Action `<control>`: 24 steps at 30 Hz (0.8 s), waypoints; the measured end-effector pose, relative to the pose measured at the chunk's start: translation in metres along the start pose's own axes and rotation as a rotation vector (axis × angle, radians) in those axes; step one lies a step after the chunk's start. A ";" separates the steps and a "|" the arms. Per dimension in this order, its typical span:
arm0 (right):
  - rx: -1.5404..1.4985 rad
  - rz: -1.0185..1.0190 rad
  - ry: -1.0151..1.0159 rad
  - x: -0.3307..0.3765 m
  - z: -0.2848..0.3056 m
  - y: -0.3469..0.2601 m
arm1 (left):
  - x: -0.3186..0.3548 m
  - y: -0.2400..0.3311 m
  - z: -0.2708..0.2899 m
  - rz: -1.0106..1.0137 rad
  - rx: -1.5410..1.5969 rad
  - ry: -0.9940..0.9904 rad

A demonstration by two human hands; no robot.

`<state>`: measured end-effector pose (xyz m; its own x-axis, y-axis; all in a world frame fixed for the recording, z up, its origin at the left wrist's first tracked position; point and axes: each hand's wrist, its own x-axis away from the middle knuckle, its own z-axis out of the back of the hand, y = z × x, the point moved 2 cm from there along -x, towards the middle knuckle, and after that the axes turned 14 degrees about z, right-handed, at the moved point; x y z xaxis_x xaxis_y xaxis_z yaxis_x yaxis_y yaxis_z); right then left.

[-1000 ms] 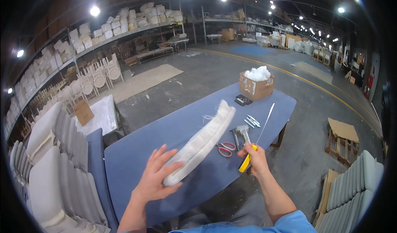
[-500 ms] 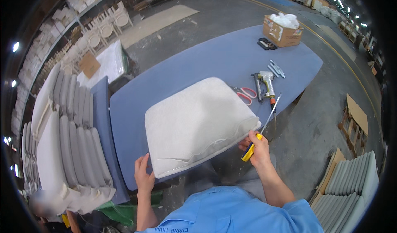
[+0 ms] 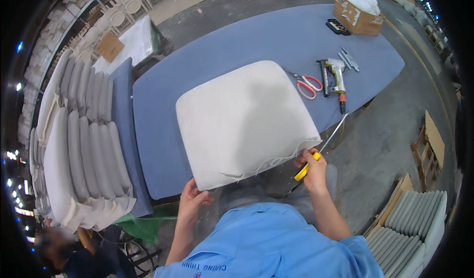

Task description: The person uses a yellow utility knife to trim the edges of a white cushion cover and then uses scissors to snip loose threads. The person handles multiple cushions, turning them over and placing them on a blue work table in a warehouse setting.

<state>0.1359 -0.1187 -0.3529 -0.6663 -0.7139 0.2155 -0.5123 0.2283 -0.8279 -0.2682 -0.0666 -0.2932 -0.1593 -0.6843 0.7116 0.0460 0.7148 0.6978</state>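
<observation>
Left hand [image 3: 193, 201] grips the near corner of the white seat cushion [image 3: 244, 122], which lies mid-frame on the blue tabletop [image 3: 237, 41]. Right hand [image 3: 311, 167], closed around a yellow-handled blade [image 3: 316, 152], touches the cushion's lower right edge. Red scissors [image 3: 308, 85] lie right of the cushion.

An upholstery workshop in a big hall. Stacked seat cushions [image 3: 84, 145] flank a blue worktable [image 3: 237, 41]. A staple gun [image 3: 335, 75] lies there.

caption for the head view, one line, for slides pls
Left hand grips a white seat cushion on a blue table; right hand holds a yellow-handled blade at its edge.
</observation>
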 end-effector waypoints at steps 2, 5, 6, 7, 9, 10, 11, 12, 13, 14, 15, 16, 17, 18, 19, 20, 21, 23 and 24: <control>-0.003 0.003 0.061 -0.002 -0.002 0.000 | -0.003 -0.007 0.002 0.000 0.027 0.021; 0.017 0.043 0.079 -0.008 0.005 -0.003 | -0.009 -0.010 0.001 0.015 0.046 0.045; 0.000 0.068 0.063 -0.010 0.009 -0.003 | -0.009 -0.009 0.001 0.013 0.059 0.039; -0.001 0.078 0.066 -0.013 0.012 -0.005 | -0.010 -0.011 0.002 0.009 0.071 0.033; -0.004 0.092 0.075 -0.023 0.025 -0.005 | -0.011 -0.013 0.004 -0.022 0.043 0.016; 0.013 0.092 0.078 -0.026 0.029 -0.004 | -0.012 -0.011 0.003 -0.027 0.033 0.005; 0.032 0.091 0.078 -0.029 0.032 -0.005 | -0.012 -0.012 0.004 -0.031 0.027 -0.004; 0.052 0.090 0.079 -0.030 0.033 -0.005 | -0.010 -0.013 0.006 -0.045 -0.016 -0.018; 0.064 0.092 0.092 -0.032 0.034 -0.006 | -0.011 -0.015 0.010 -0.033 0.032 -0.050; 0.075 0.094 0.104 -0.033 0.034 -0.006 | -0.012 -0.017 0.014 -0.021 0.080 -0.082; 0.086 0.096 0.117 -0.034 0.033 -0.006 | -0.011 -0.019 0.018 -0.010 0.128 -0.114; 0.091 0.109 0.096 -0.036 0.035 -0.007 | -0.012 -0.021 0.021 -0.003 0.145 -0.115; 0.092 0.114 0.106 -0.040 0.037 -0.008 | -0.012 -0.022 0.024 0.004 0.161 -0.115; 0.094 0.118 0.117 -0.043 0.039 -0.009 | -0.012 -0.024 0.027 0.011 0.176 -0.116; 0.097 0.127 0.130 -0.045 0.039 -0.012 | -0.012 -0.023 0.025 0.006 0.152 -0.120; 0.105 0.120 0.136 -0.047 0.039 -0.015 | -0.011 -0.023 0.021 0.001 0.125 -0.124; 0.084 0.118 0.108 -0.047 0.038 -0.015 | -0.011 -0.021 0.018 -0.005 0.098 -0.131; 0.040 0.131 0.072 -0.047 0.044 -0.024 | -0.016 -0.020 0.014 -0.058 0.031 -0.126; 0.019 0.107 0.029 -0.046 0.043 -0.021 | -0.017 -0.020 0.012 -0.086 -0.005 -0.129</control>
<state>0.2004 -0.1195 -0.3675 -0.7325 -0.6663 0.1399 -0.4270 0.2895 -0.8567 -0.2782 -0.0676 -0.3205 -0.2884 -0.7185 0.6329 0.0313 0.6535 0.7563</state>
